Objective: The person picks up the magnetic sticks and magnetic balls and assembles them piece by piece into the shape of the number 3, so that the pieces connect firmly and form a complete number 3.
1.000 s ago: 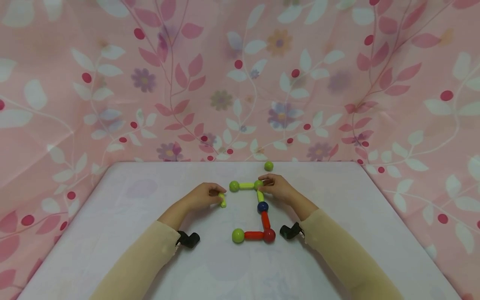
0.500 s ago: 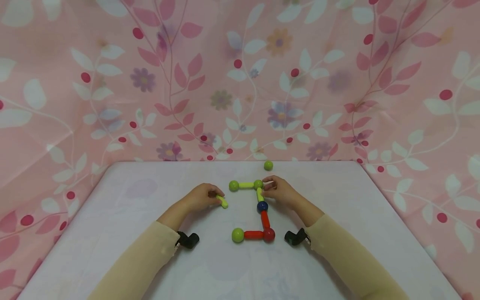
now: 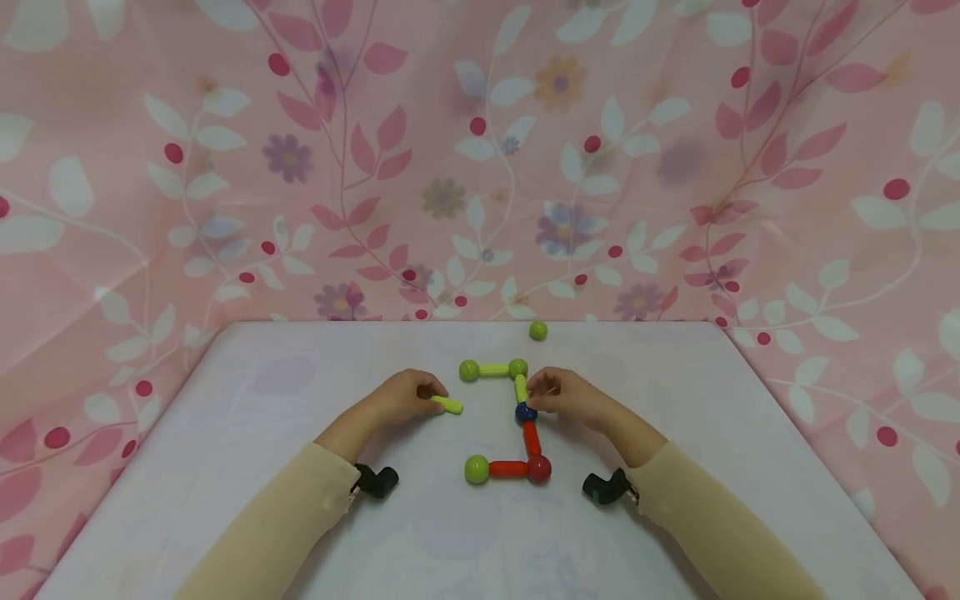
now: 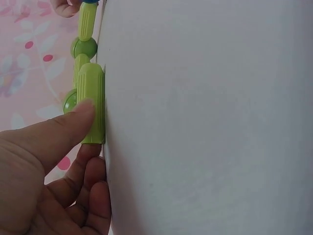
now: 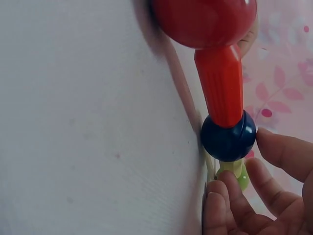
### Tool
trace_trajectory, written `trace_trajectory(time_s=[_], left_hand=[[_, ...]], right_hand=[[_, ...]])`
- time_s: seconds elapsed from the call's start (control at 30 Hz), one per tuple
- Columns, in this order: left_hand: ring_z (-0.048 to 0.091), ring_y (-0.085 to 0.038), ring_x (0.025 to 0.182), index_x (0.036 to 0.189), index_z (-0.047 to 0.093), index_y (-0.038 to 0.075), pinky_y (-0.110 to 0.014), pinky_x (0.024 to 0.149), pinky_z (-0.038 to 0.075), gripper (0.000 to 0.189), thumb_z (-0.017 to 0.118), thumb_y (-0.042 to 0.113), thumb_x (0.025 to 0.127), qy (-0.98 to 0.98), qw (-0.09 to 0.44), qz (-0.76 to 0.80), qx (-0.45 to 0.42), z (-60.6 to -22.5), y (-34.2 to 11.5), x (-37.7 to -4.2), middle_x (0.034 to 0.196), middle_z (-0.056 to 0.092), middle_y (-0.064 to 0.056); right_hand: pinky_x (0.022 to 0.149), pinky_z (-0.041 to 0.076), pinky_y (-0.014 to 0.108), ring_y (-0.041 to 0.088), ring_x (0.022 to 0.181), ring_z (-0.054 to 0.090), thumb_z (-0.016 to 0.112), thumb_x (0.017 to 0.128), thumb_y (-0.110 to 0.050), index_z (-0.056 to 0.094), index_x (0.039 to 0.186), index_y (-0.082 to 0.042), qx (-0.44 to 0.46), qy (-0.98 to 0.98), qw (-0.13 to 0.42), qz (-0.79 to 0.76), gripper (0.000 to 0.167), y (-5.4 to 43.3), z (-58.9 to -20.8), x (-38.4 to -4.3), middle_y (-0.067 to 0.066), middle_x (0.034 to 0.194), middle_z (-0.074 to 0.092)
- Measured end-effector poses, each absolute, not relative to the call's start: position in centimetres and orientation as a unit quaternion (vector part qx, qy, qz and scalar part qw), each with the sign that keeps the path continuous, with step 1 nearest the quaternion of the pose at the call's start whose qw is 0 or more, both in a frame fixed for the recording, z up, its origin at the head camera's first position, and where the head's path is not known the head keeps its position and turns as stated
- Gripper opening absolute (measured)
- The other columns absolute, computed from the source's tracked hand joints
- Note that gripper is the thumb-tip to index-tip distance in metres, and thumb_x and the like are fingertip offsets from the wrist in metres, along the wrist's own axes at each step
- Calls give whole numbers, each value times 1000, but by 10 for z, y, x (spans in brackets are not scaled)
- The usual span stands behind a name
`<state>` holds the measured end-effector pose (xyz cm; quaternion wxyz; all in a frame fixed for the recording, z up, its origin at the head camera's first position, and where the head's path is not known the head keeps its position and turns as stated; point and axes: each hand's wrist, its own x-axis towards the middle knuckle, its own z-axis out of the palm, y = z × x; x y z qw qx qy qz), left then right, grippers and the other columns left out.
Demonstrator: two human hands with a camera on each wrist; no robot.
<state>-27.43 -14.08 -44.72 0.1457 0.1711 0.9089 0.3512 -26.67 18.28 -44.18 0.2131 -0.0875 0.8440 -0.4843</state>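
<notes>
My left hand [image 3: 405, 393] pinches a yellow-green ribbed rod [image 4: 93, 88] between thumb and fingers, one end pointing right toward the chain of pieces. My right hand [image 3: 566, 396] is at the chain's right side; its thumb tip meets the dark blue ball [image 5: 227, 142], with the other fingers loosely bent by the yellow-green rod [image 3: 521, 388] behind it. That rod links the blue ball to a green ball [image 3: 518, 367]. From there another yellow-green rod [image 3: 493, 369] leads left to a second green ball [image 3: 468, 370].
Toward the front, a red rod [image 3: 532, 439] joins the blue ball to a red ball [image 3: 538, 468]. Another red rod [image 3: 507, 469] runs left to a green ball [image 3: 476, 469]. A loose green ball [image 3: 538, 331] lies near the white table's [image 3: 337, 350] far edge, before a floral curtain [image 3: 480, 167].
My right hand has moved from the far green ball down along the rod to the blue ball. The rod in my left hand has turned from pointing toward me to pointing right.
</notes>
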Motion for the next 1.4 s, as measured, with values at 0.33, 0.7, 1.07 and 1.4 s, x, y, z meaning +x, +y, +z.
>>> trace_trajectory(time_s=[0.33, 0.7, 1.07, 1.4], left_hand=[[54, -14, 87, 102, 73, 16, -34, 84, 46, 13, 77, 18, 90, 912, 143, 339, 181, -448, -135, -268, 91, 63, 3], [55, -12, 85, 100, 72, 16, -32, 82, 47, 11, 76, 20, 91, 905, 147, 338, 211, -448, -125, -261, 90, 64, 6], [57, -10, 87, 103, 72, 18, -33, 84, 48, 12, 73, 25, 93, 903, 152, 340, 214, -451, -106, -259, 90, 64, 7], [58, -11, 88, 105, 73, 16, -33, 86, 50, 14, 72, 25, 94, 892, 164, 350, 233, -451, -88, -261, 91, 66, 7]], right_hand=[[85, 49, 33, 25, 100, 56, 76, 90, -14, 63, 114, -5, -117, 837, 225, -485, 28, 185, -442, -261, 8, 105, 62], [84, 50, 33, 23, 98, 57, 77, 89, -13, 64, 111, -8, -136, 845, 221, -468, 25, 185, -445, -257, 6, 103, 64], [84, 50, 32, 23, 98, 57, 76, 91, -17, 65, 111, -10, -139, 853, 215, -456, 24, 185, -446, -258, 6, 104, 63], [86, 51, 33, 22, 97, 57, 76, 91, -15, 64, 111, -8, -142, 851, 216, -457, 24, 182, -443, -261, 5, 103, 63]])
